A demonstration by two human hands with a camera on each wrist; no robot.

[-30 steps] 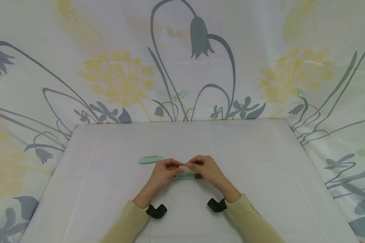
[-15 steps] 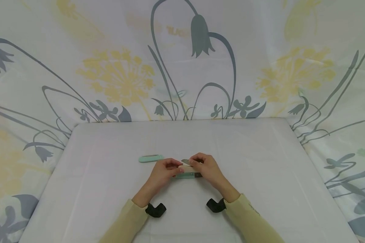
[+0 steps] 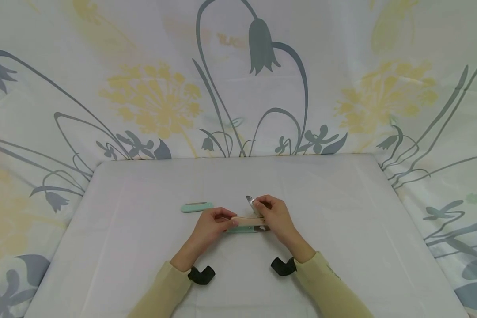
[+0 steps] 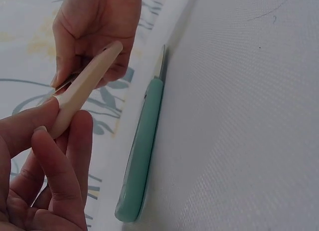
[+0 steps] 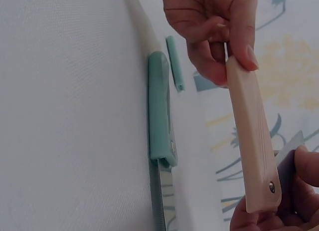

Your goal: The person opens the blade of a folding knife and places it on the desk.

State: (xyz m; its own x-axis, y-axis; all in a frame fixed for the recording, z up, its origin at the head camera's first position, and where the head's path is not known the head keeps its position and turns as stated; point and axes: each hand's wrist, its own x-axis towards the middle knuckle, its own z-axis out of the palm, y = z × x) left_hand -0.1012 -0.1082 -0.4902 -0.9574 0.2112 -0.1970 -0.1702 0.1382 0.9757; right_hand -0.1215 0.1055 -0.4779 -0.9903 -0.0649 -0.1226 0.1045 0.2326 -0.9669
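The left hand is pinching the beige folding knife's handle above the table; the right hand is gripping its blade, seemingly half unfolded. 2 mint knives are lying beneath and beyond.

- My right hand has swung the blade out of the beige handle; tip now points toward 11 o'clock.

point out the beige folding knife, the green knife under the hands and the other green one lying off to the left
beige folding knife point(image 3: 244, 219), head view, middle of its handle
green knife under the hands point(image 4: 142, 146), left wrist view, middle of its handle
green knife to the left point(image 3: 197, 207), head view, middle of its body
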